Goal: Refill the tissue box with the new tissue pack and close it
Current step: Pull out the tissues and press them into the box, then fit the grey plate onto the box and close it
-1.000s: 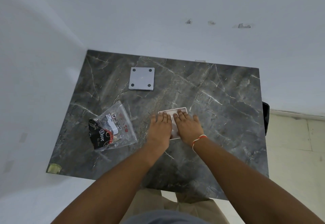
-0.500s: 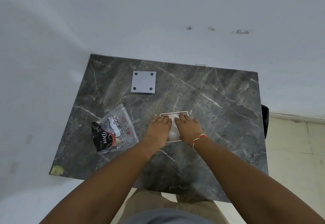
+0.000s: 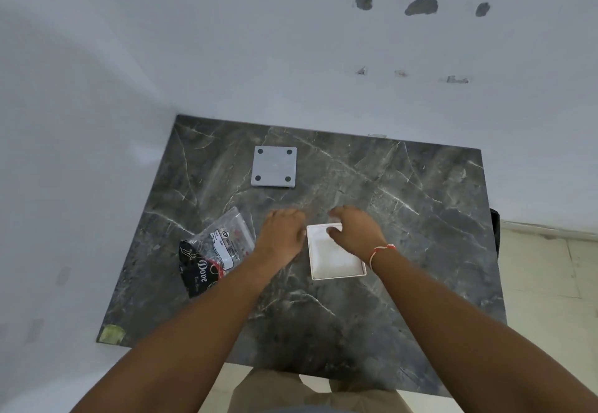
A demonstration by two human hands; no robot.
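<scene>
A white square tissue box [image 3: 335, 255] sits open-topped on the dark marble table [image 3: 420, 218], white tissues showing inside. My right hand [image 3: 354, 226] hovers over its far edge, fingers spread, thumb above the tissues. My left hand [image 3: 283, 234] rests palm-down on the table just left of the box, its side touching the box's left rim. A grey square lid [image 3: 274, 167] with dark corner pads lies at the table's far side. A crumpled clear and black tissue wrapper [image 3: 215, 254] lies to the left.
White walls close off the table's left and far sides. A yellowish patch [image 3: 111, 334] marks the near left corner. A dark object [image 3: 495, 231] hangs past the right edge, above a pale tiled floor [image 3: 550, 267].
Both hands had been pressing down together on the tissues in the box. They have now lifted and parted, the left onto the table, the right over the far edge, uncovering the box.
</scene>
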